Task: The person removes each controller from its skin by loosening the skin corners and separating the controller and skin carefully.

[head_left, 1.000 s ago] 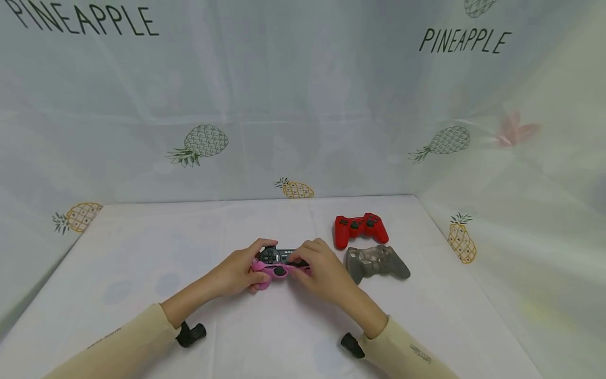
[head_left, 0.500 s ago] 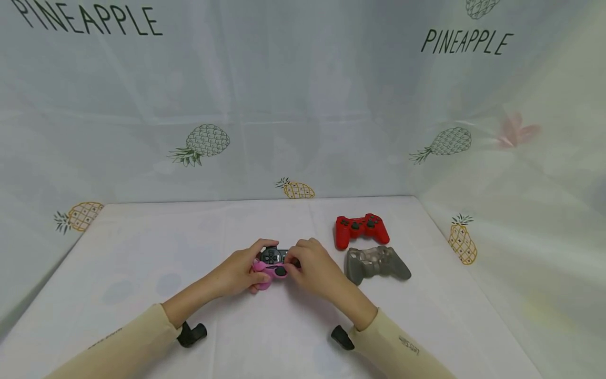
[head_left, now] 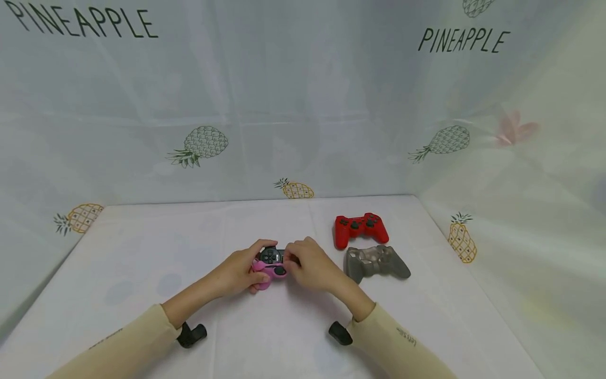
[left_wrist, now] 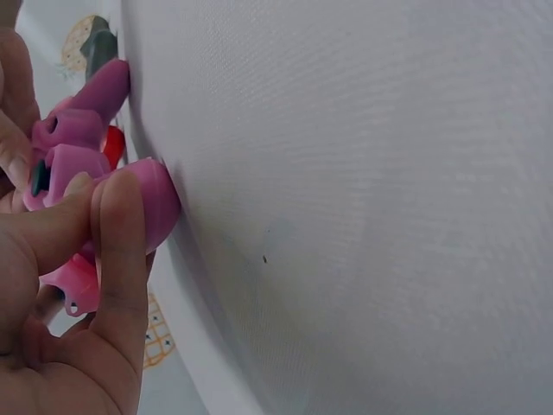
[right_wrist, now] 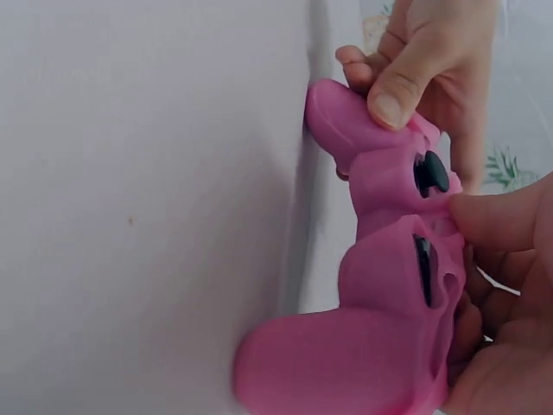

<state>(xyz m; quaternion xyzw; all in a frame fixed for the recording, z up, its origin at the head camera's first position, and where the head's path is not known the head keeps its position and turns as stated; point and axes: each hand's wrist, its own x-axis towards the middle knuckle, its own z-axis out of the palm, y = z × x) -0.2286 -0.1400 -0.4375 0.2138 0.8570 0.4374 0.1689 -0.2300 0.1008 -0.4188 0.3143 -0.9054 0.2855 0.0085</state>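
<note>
A black game controller [head_left: 271, 256] sits partly inside a pink silicone cover [head_left: 271, 271] at the middle of the table; its buttons show above the cover's edge. My left hand [head_left: 239, 268] grips the left handle, thumb on the near side. With thumb and fingers, my right hand [head_left: 312, 266] pinches the cover's edge near the middle and hides the controller's right half in the head view. In the right wrist view a dark thumbstick [right_wrist: 436, 173] pokes through one opening; the other opening is stretched over a dark part. The pink handles touch the tablecloth.
A red game controller [head_left: 361, 228] lies at the back right. Just in front of it is a grey controller-shaped piece [head_left: 376, 262], close to my right hand. A pineapple-print curtain [head_left: 303, 105] hangs behind the white-covered table [head_left: 142, 231].
My right hand has slid left along the pink cover from its right side toward the middle. My left hand keeps its grip on the left handle, and the other controllers stay put.
</note>
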